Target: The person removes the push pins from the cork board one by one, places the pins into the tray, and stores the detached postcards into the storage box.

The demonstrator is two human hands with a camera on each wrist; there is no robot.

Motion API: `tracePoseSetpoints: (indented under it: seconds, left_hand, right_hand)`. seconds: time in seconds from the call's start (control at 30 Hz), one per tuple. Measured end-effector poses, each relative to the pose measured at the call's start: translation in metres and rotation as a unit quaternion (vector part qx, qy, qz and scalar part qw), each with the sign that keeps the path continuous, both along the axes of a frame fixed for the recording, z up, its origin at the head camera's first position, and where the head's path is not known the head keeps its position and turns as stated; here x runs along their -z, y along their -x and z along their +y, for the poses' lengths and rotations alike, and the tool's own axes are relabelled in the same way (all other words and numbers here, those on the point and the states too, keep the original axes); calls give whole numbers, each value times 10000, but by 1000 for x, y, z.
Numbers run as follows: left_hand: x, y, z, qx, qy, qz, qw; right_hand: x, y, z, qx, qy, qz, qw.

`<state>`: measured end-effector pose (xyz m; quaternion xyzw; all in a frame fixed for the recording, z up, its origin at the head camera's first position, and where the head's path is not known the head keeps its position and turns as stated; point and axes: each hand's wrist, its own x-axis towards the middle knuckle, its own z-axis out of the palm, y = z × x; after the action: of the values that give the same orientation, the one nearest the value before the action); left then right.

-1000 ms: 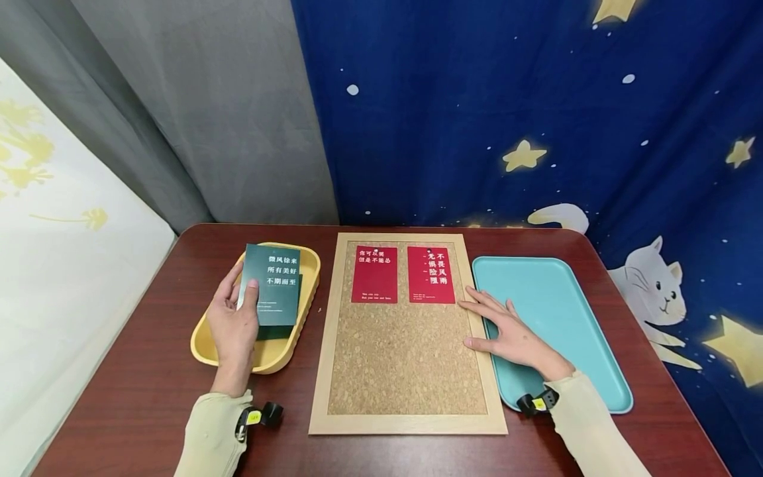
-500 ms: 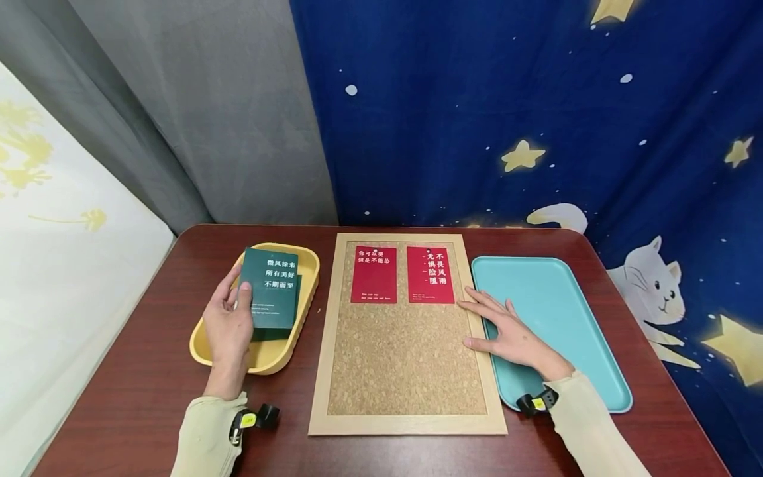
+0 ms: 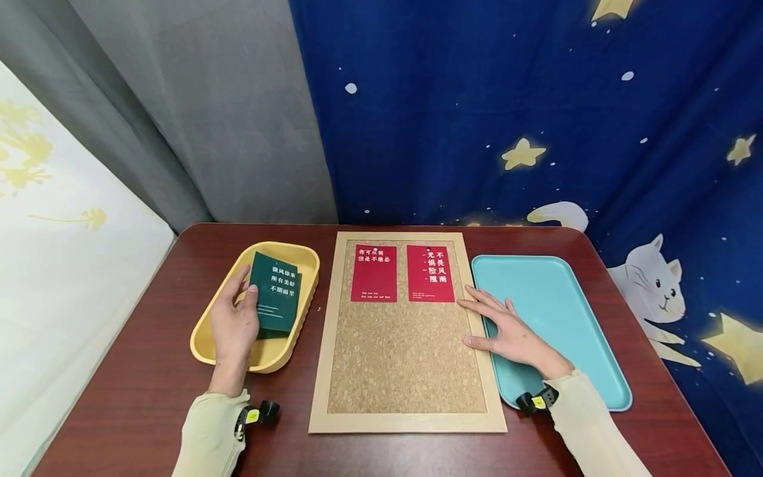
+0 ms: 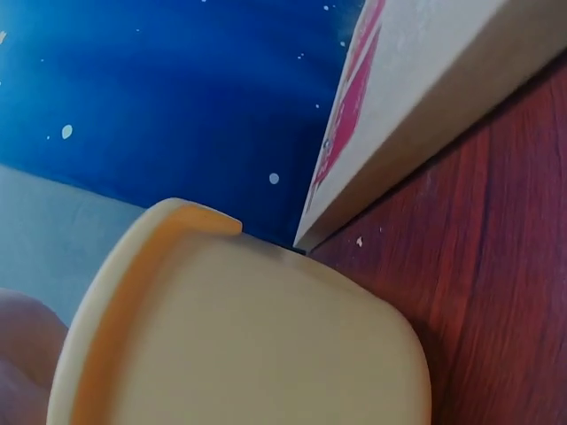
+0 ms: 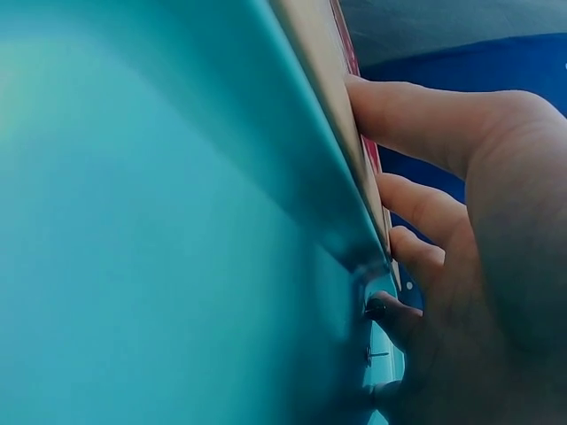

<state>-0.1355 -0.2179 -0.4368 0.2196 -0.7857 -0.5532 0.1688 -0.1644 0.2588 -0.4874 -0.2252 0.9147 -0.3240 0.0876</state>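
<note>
My left hand (image 3: 232,324) holds a dark green card (image 3: 277,308) with white print, thumb on its face, over the yellow basket (image 3: 275,362). Under it, another green card (image 3: 273,334) shows at the edges. In the left wrist view the basket (image 4: 257,336) fills the lower part; the held card is out of sight. My right hand (image 3: 515,338) rests with extended, spread fingers on the right side of the cork board's (image 3: 405,358) wooden frame. Two red cards, one on the left (image 3: 374,278) and one on the right (image 3: 420,285), are fixed on the board's upper part.
Right of the board a turquoise tray (image 3: 554,298) lies under my right wrist. A small pin (image 5: 379,355) shows by the right fingers in the right wrist view. The brown table (image 3: 149,371) ends at the curtains (image 3: 429,132) behind.
The green card in my left hand has turned clockwise and sunk a little toward the basket, after a slight shift left and back. My right hand stays on the frame.
</note>
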Motion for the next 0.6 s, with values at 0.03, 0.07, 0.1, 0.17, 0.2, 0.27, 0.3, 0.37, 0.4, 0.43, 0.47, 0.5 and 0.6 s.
tracePoseSetpoints:
  seconds: [0.03,0.07,0.1,0.17,0.2,0.27,0.3,0.37,0.4,0.43,0.47,0.5,0.6]
  left_hand:
    - [0,0,0,40,57,12,10000]
    - [0,0,-1,86,101,9,9999]
    - [0,0,-1,127,143,-2,9998]
    - [0,-1,-3,192,206,-91,9996]
    - [-1,-2,-3,213,231,-142,9994]
    - [0,-2,-5,233,307,-289,9988]
    - [0,-3,-5,235,361,-353,9984]
    - [0,-3,-5,233,451,-436,9978]
    - [0,-3,-5,228,466,-455,9976]
    - [0,-2,-5,234,474,-481,9974]
    - [0,-2,-5,231,490,-490,9973]
    - [0,-2,-5,235,496,-501,9972]
    - [1,-3,-5,233,518,-570,9968]
  right_hand:
    - [0,0,0,3,-6,0,10000]
    - [-1,0,0,4,-4,1,10000]
    - [-1,0,0,0,1,-7,10000]
    - [-1,0,0,-12,7,-18,10000]
    - [-2,0,0,-17,15,-23,10000]
    - [-2,1,-1,-25,34,-38,10000]
    - [-2,1,-1,-26,34,-36,10000]
    - [-2,1,0,-22,25,-30,10000]
    - [-2,0,0,-17,18,-21,10000]
    - [-1,0,0,-16,14,-22,10000]
    - [-1,0,0,-14,9,-18,10000]
    - [-1,0,0,-12,6,-16,10000]
    - [-1,0,0,-6,0,-22,10000]
